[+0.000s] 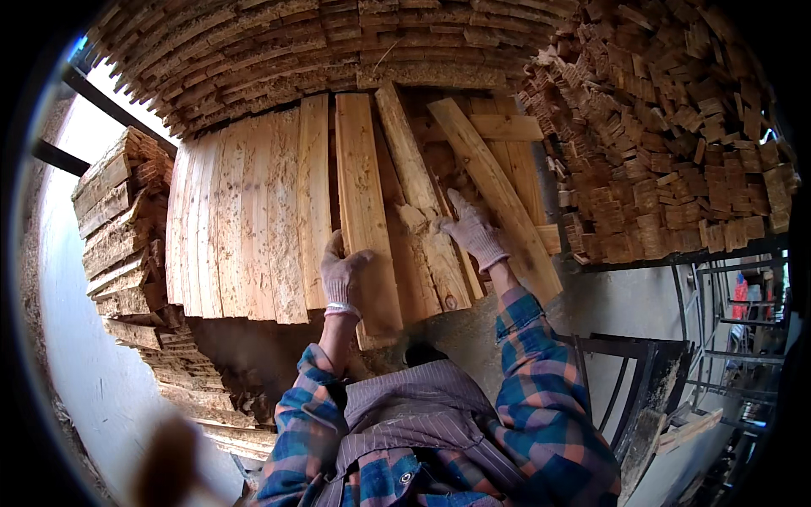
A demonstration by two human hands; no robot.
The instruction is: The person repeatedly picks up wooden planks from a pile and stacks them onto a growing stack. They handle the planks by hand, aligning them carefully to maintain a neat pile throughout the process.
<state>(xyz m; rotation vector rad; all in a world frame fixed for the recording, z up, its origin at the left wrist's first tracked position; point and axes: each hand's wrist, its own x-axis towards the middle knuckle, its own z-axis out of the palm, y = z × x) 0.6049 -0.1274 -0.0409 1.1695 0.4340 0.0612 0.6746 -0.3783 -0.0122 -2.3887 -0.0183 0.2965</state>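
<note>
My left hand (342, 275), in a pale knitted glove, holds the left edge of a smooth wooden plank (369, 186), thumb across its top. To the right lies a rough plank (411, 173) with a ragged, bark-like surface and a broken patch midway. My right hand (475, 232), gloved too, is beside its right edge. Its fingers are apart, with the thumb at that edge; its undersides are hidden. Another plank (494, 190) slants past the right hand, its near end toward my right forearm. Close-set planks (241, 215) lie side by side at the left, dusted with wood debris.
Stacked boards (338, 42) rise behind the planks. A tall pile of short wood pieces (676, 160) stands at the right, and another board stack (122, 220) at the left. Dark metal frames (634, 372) stand at the lower right. Something brown and blurred (166, 460) is at the lower left.
</note>
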